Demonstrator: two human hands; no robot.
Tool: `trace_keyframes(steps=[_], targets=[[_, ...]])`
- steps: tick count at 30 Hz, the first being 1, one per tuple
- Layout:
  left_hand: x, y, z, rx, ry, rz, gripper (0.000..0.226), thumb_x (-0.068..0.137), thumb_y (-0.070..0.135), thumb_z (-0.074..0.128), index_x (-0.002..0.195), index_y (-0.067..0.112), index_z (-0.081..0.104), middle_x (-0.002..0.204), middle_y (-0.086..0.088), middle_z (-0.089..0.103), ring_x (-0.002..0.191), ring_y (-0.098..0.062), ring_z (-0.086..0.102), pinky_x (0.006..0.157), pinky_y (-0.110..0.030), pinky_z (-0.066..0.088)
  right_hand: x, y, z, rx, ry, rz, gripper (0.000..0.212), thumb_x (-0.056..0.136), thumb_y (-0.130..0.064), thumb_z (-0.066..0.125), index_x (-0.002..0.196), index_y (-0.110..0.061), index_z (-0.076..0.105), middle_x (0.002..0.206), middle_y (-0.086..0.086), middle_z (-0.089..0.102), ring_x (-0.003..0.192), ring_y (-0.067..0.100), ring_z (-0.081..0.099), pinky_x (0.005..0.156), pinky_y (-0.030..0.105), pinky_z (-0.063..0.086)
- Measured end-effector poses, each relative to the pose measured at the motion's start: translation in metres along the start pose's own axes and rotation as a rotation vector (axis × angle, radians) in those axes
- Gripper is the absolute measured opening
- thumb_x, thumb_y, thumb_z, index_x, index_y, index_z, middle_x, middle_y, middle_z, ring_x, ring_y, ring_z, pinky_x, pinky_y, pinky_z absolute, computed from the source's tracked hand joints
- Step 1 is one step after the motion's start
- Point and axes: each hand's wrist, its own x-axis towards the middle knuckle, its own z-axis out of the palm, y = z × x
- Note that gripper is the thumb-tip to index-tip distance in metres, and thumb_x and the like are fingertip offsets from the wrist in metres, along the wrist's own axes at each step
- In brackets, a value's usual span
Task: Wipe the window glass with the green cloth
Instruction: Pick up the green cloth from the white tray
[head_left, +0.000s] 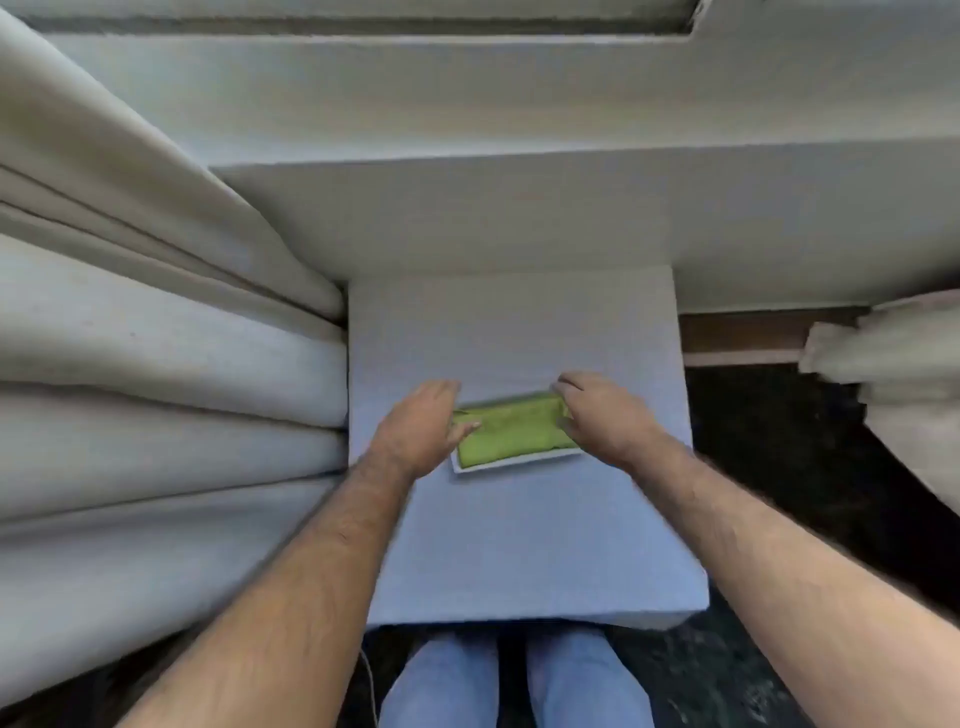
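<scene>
A folded green cloth (511, 428) lies on a flat white tray (511, 461) on top of a pale block-shaped stand (519, 545). My left hand (421, 428) is at the cloth's left end, fingers spread, with the thumb resting on the fabric. At the right end, my right hand (602, 421) curls its fingers over the cloth's corner and pinches it. A white window sill (467, 109) runs across the top of the view. No glass pane is plainly visible.
Thick cream curtain folds (156, 364) hang close on the left, touching the stand. Another curtain edge (893, 374) is at the right. Dark floor (779, 467) lies to the right of the stand. My legs in blue trousers (514, 680) stand just before it.
</scene>
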Motion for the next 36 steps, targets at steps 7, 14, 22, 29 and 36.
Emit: trace_keyframes(steps=[7, 14, 22, 29, 36], targets=[[0.052, -0.028, 0.101, 0.127, -0.048, 0.004, 0.055, 0.104, 0.038, 0.055, 0.148, 0.005, 0.046, 0.151, -0.016, 0.052, 0.141, -0.034, 0.044, 0.119, -0.043, 0.038, 0.062, 0.02, 0.083, -0.024, -0.119, 0.036, 0.047, 0.102, -0.028, 0.06, 0.144, -0.007, 0.057, 0.158, 0.014, 0.051, 0.144, 0.035, 0.051, 0.115, 0.046, 0.05], [0.077, -0.023, 0.129, 0.345, 0.058, -0.02, 0.04, 0.1, 0.031, 0.06, 0.135, 0.014, 0.054, 0.131, -0.006, 0.063, 0.123, -0.029, 0.056, 0.098, -0.043, 0.044, 0.087, 0.018, 0.105, -0.172, 0.051, 0.037, 0.04, 0.092, 0.003, 0.056, 0.131, -0.004, 0.053, 0.133, 0.017, 0.06, 0.121, 0.039, 0.058, 0.091, 0.048, 0.051], [0.089, -0.01, 0.115, 0.178, -0.004, -0.108, 0.03, 0.09, 0.02, 0.064, 0.119, 0.014, 0.066, 0.12, -0.004, 0.062, 0.117, -0.027, 0.053, 0.097, -0.042, 0.045, 0.096, 0.019, 0.099, -0.236, -0.003, 0.084, 0.03, 0.097, -0.007, 0.055, 0.123, -0.017, 0.067, 0.125, 0.006, 0.066, 0.122, 0.03, 0.055, 0.101, 0.043, 0.045], [0.061, -0.005, 0.078, -0.156, -0.053, -0.115, 0.027, 0.084, 0.011, 0.063, 0.098, 0.028, 0.047, 0.088, 0.006, 0.06, 0.085, -0.027, 0.061, 0.057, -0.029, 0.036, 0.059, 0.012, 0.066, -0.121, 0.012, -0.039, 0.029, 0.086, -0.006, 0.06, 0.112, -0.018, 0.058, 0.106, 0.0, 0.065, 0.113, 0.029, 0.06, 0.102, 0.044, 0.042], [0.029, 0.017, -0.029, -0.156, 0.091, -0.051, 0.039, 0.084, 0.008, 0.068, 0.122, 0.015, 0.068, 0.117, -0.01, 0.069, 0.113, -0.032, 0.063, 0.097, -0.04, 0.053, 0.016, 0.006, -0.032, 0.17, 0.122, 0.108, 0.033, 0.088, -0.009, 0.064, 0.117, -0.023, 0.07, 0.115, 0.003, 0.069, 0.111, 0.032, 0.065, 0.077, 0.036, 0.05]])
